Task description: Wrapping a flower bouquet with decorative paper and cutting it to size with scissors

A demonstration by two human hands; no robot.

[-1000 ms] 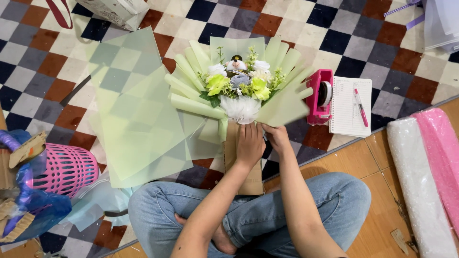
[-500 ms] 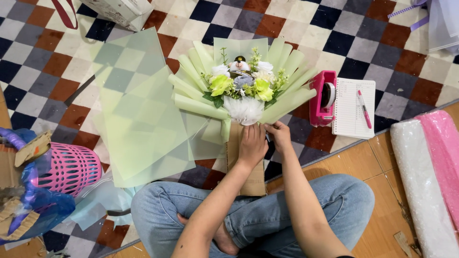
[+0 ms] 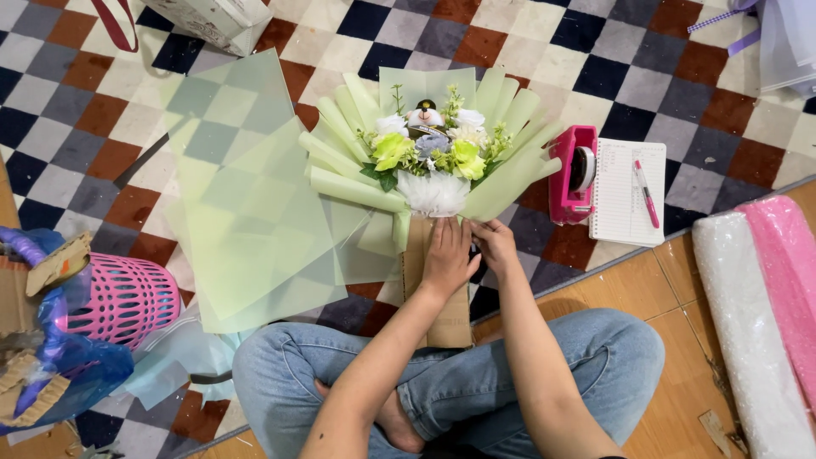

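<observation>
- Two bare arms reach up from the bottom of the frame, over crossed legs in blue jeans (image 3: 476, 382) on the wooden floor.
- Left hand (image 3: 448, 255) lies flat, fingers spread and pressing down on the brown cardboard strip (image 3: 446, 319) — just below the bouquet's white ruffle, at centre frame.
- Right hand (image 3: 495, 244) sits just beside it, fingers curled and pinching at the base of the wrapping; what exactly it grips I cannot tell.
- Bouquet (image 3: 429, 149) lies on the checkered floor just above the hands, centre top: white and yellow-green flowers, a small doll figure at the middle, fanned folds of pale green paper around them.
- Loose sheets of pale green wrapping paper (image 3: 242, 204) spread to the left of the bouquet, overlapping one another.
- Pink basket (image 3: 119, 299) lies on its side at lower left, beside blue plastic and cardboard scraps.
- Pink tape dispenser (image 3: 571, 174) stands right of the bouquet — touching a notebook (image 3: 625, 204) with a pink pen (image 3: 646, 194) on it.
- Rolls of white and pink material (image 3: 769, 297) lie along the right edge.
</observation>
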